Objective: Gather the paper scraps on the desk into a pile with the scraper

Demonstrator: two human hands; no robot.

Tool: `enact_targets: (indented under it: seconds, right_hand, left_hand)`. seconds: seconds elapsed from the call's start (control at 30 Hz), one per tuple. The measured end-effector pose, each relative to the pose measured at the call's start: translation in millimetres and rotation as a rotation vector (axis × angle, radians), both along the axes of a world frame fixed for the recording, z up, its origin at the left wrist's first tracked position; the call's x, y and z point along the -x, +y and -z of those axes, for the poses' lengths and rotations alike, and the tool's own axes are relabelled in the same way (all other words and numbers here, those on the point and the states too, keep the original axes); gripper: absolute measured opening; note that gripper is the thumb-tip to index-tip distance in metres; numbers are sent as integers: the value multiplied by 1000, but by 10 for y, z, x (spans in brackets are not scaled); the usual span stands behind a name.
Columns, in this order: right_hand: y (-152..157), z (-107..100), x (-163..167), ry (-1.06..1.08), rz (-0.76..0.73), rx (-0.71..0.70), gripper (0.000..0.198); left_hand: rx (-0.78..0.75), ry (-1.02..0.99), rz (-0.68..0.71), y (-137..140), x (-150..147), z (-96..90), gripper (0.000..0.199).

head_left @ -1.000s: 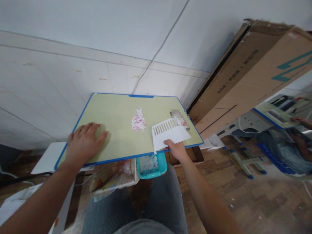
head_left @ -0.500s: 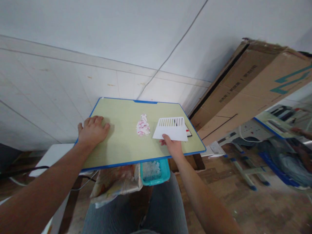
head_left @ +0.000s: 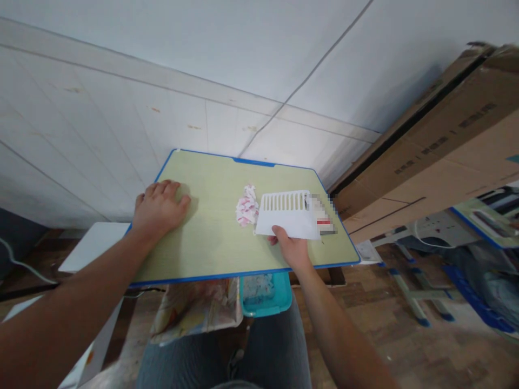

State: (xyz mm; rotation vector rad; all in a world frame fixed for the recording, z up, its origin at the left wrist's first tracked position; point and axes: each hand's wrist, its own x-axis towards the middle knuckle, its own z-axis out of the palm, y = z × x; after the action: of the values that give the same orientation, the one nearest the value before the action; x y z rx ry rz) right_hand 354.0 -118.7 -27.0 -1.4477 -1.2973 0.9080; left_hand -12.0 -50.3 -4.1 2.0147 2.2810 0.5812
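My right hand (head_left: 290,246) pinches the lower edge of a white slotted card (head_left: 286,219), thumb on top. A row of long slots runs along the card's far side. Its left edge meets a small heap of white and pink scraps (head_left: 247,208) on the pale green tabletop (head_left: 211,237). At the left end of the table, my left hand (head_left: 161,208) rests with its fingers spread, holding nothing. A flat item with a red stripe (head_left: 323,222) lies to the right of the card, partly covered and blurred.
Below the front edge hang a turquoise basket (head_left: 267,312) with pale bits inside and a stained cloth bag (head_left: 198,313). A large cardboard box (head_left: 425,156) leans at the right. A wall (head_left: 227,121) stands behind the table, and a white panel (head_left: 91,246) sits at left.
The card has moved left relative to the scraps and now touches them; the heap looks bunched closer together. More of the red-striped item shows. My left hand stays put, while the view has shifted.
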Motion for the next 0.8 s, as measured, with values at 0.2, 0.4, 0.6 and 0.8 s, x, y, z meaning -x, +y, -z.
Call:
enact_targets:
  seconds: [0.2,0.4,0.6,0.8]
  right_hand:
    - [-42,-10,-49,-3,-4,18,46]
    - [-128,-13,-18,23,-3,53,41]
    - [-347,-64,-93,55,19,86,34]
    - [-362,-122,-140,109,44,53,30]
  left_hand:
    - [-6,4,21,6,10,20,78]
    - [-22,33,24,15,22,45,73]
    - [-36,110,46,41,-34,4,70]
    - [51,196,-16,-9,-97,-156,57]
